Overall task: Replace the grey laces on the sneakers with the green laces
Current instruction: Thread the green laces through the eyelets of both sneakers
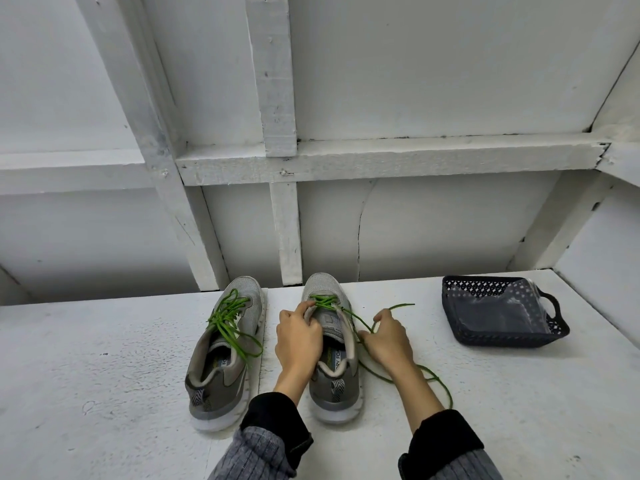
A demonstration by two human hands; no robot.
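Observation:
Two grey sneakers stand side by side on the white table, toes pointing away from me. The left sneaker (225,344) carries a green lace (228,318) threaded through its eyelets and tied. The right sneaker (334,348) has a green lace (325,301) through its front eyelets only. My left hand (298,337) grips that shoe's left eyelet flap and tongue. My right hand (386,336) pinches a loose stretch of the same lace beside the shoe. More of this lace trails over the table under my right forearm.
A dark perforated basket (561,332) with a clear plastic bag inside sits at the right of the table. White wooden frame beams and panels (284,223) rise right behind the shoes. The white table (104,375) stretches left.

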